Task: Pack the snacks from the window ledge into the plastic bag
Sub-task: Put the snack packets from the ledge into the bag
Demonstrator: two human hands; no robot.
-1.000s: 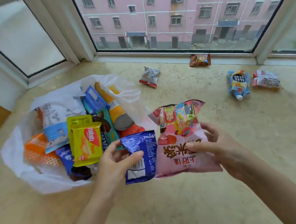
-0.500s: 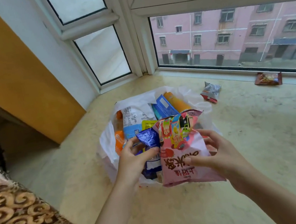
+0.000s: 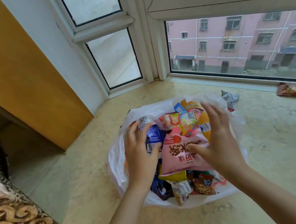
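The large pink snack packet [image 3: 184, 149] lies atop the snacks in the white plastic bag [image 3: 118, 161] on the marble window ledge [image 3: 275, 149]. The left hand [image 3: 140, 151] grips a small blue foil packet [image 3: 152, 137], fingers curled round it. The right hand [image 3: 216, 139] rests on the pink packet, fingers spread wide.

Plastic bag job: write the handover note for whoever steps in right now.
Left hand: grips the blue packet over the bag.
Right hand: fingers spread, thumb on the pink packet, which lies on top of the pile.
Plastic bag: open on the ledge, heaped with snacks.
Done: most snacks are in; the pink packet is placed.
Left: drop in the blue packet, then fetch the grey packet beside the bag and the brown packet by the window frame. Anything further right is out of view.
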